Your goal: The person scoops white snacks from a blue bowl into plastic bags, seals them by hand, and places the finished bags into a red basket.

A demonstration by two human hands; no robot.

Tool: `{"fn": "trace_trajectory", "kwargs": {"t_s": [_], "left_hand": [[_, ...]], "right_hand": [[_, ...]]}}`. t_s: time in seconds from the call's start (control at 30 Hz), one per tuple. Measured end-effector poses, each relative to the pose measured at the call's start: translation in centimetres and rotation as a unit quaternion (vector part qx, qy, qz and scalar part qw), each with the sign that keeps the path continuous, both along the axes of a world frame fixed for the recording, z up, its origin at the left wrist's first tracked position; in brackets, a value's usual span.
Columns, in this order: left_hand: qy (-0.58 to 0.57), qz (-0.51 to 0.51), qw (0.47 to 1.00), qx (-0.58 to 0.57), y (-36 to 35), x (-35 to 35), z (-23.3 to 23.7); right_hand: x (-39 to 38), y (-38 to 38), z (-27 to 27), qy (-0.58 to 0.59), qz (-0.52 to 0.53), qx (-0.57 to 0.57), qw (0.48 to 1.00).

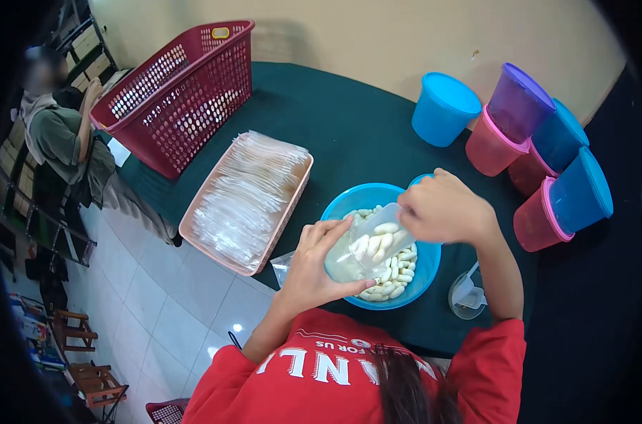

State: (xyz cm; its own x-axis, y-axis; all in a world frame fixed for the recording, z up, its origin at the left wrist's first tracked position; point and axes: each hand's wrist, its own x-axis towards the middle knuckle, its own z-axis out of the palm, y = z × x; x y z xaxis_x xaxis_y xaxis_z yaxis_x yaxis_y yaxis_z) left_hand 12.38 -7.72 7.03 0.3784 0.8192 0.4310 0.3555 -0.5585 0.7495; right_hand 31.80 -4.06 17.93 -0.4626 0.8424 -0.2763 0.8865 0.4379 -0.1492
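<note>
My left hand (314, 265) holds a clear plastic bag (342, 263), its thumb and fingers spread around the bag's mouth. In my right hand (448, 208) is a translucent scoop (389, 215), gripped from above and tilted toward the bag. Several white oblong pieces (372, 247) lie in the scoop, its front edge at the bag's opening. Both hands are over a blue bowl (432, 272) with many more of these white pieces (399, 274) inside.
Left of the bowl, a pink basket (302, 187) holds stacked clear bags (247, 194). A maroon crate (201, 106) stands behind it. Blue, pink and purple tubs (444, 109) are at the right, near a small clear container (456, 300). Another person (70, 141) stands far left.
</note>
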Motion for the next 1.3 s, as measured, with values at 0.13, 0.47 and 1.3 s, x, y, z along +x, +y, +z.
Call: {"fn": "trace_trajectory", "kwargs": {"t_s": [0.13,0.47,1.3], "left_hand": [[0.008,-0.017,1.000,-0.001,0.1,0.1,0.0],[-0.105,-0.071,0.988,-0.087,1.2,-3.4,-1.8],[-0.265,-0.099,0.922,-0.264,-1.1,-4.3,-4.1]], "right_hand": [[-1.8,-3.5,0.0,-0.097,0.043,0.183,0.977],[3.4,-1.6,-2.0,-0.050,-0.074,0.142,0.986],[1.7,2.0,-14.0,0.087,0.100,0.005,0.991]]}}
